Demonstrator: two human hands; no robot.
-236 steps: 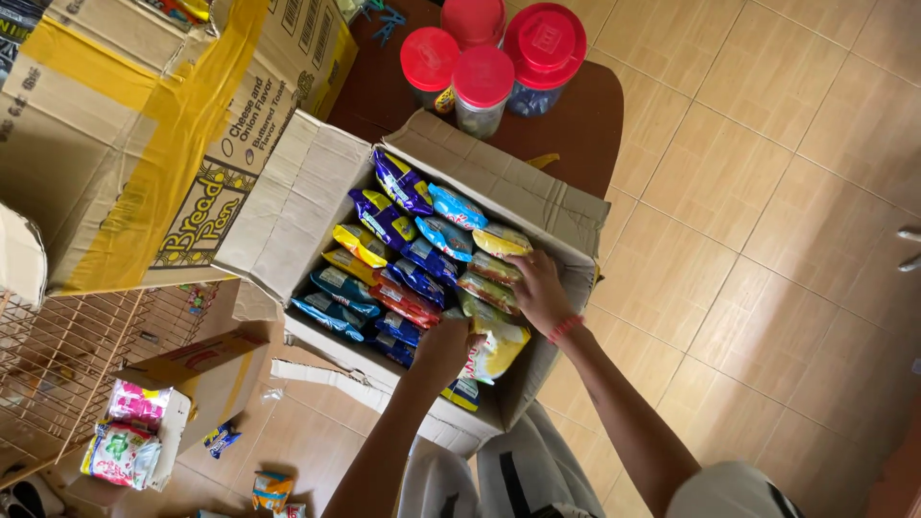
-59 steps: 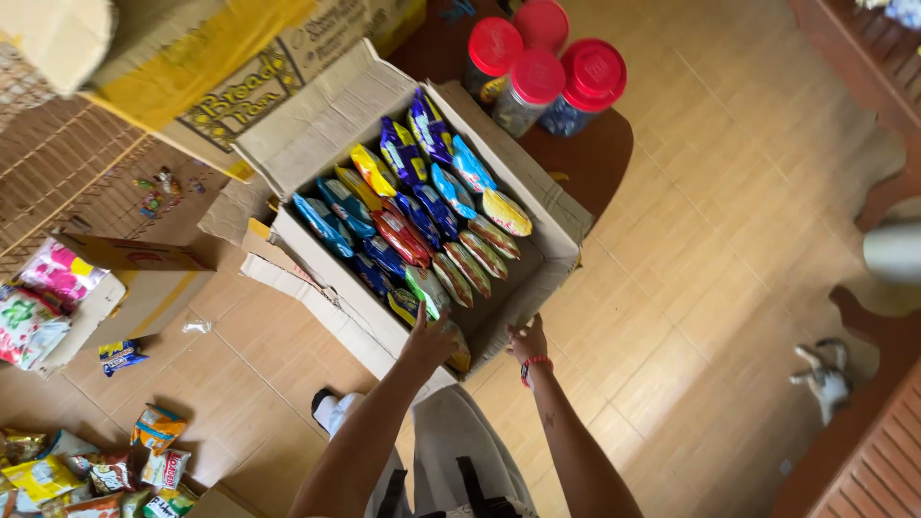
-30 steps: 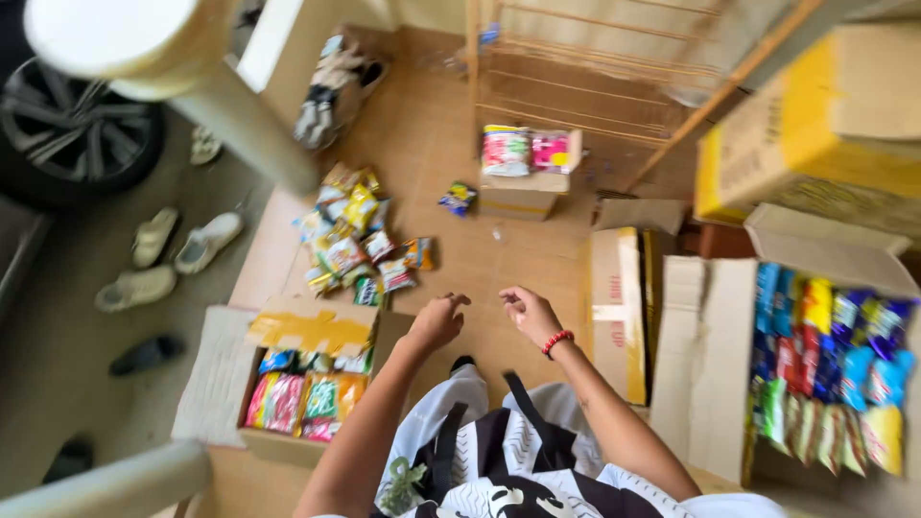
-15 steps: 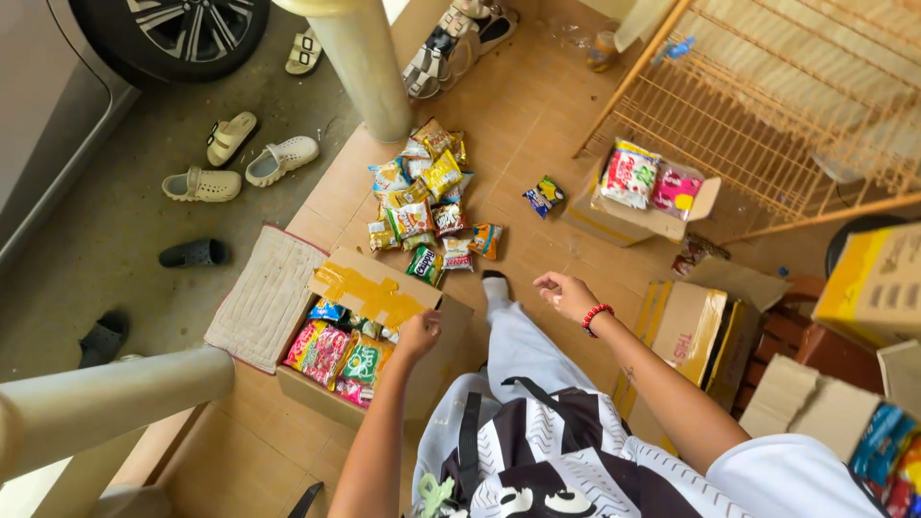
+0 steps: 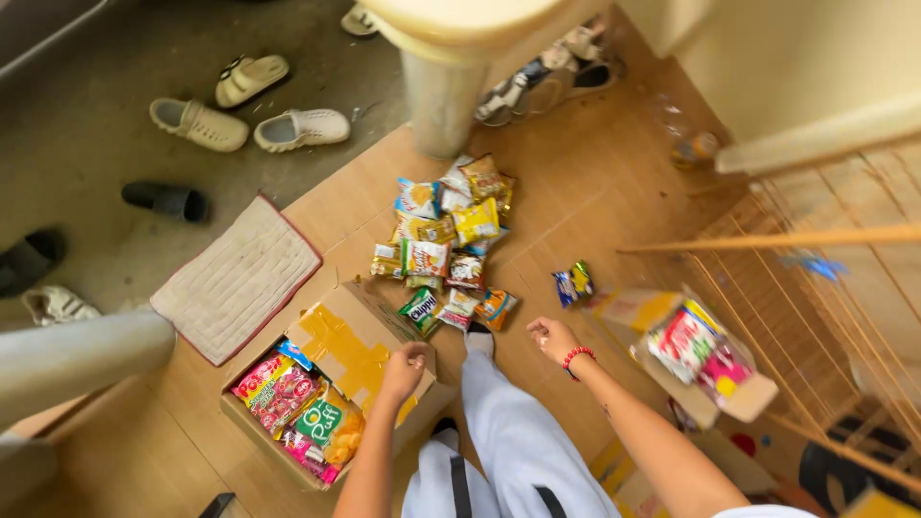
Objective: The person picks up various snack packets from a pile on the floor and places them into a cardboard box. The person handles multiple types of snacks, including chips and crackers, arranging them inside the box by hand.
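While the left hand (image 5: 403, 364) hangs loosely curled and holding nothing over the taped flap of the open cardboard box (image 5: 331, 384), the snack packets (image 5: 297, 408) inside lie just beyond it, toward the box's far-left corner. The right hand (image 5: 552, 338) hovers empty, fingers half bent, over bare floor boards (image 5: 595, 182), well apart from the box; the left is clearly nearer.

Soft even daylight, no hard shadows, motion blur w/ smeared edges, pillar up close out of focus
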